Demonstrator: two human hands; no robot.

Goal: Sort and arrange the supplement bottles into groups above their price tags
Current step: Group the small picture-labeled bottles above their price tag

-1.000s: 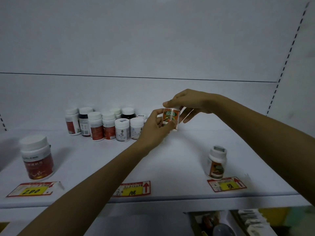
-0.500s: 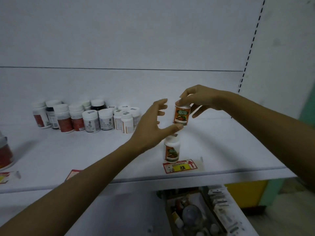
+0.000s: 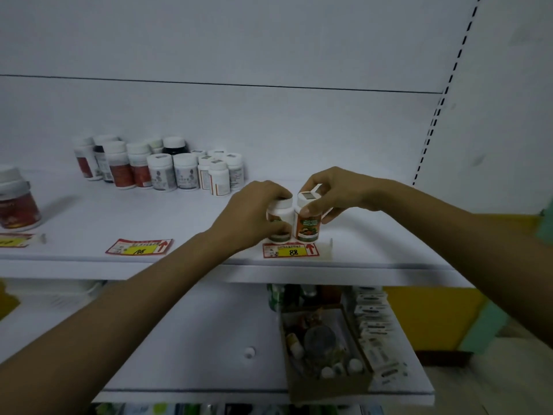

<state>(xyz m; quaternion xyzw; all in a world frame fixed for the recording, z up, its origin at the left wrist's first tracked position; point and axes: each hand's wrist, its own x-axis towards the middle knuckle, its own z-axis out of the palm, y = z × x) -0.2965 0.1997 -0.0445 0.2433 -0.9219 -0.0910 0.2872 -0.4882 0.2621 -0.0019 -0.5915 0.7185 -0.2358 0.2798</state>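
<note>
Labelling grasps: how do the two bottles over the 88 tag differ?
The left bottle shows mostly its white side, the right bottle its full orange label. The left hand wraps the left bottle's body; the right hand grips the right bottle's top. Both are upright, side by side, white-capped, behind the 88 tag.

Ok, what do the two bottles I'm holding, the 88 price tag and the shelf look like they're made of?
The left bottle and right bottle look like white plastic, smooth and slightly shiny, with glossy printed wrap labels. The 88 price tag seems to be thin printed paper or card, lying flat, in red and yellow. The shelf is matte white, probably painted metal, though coated board is possible.
</note>
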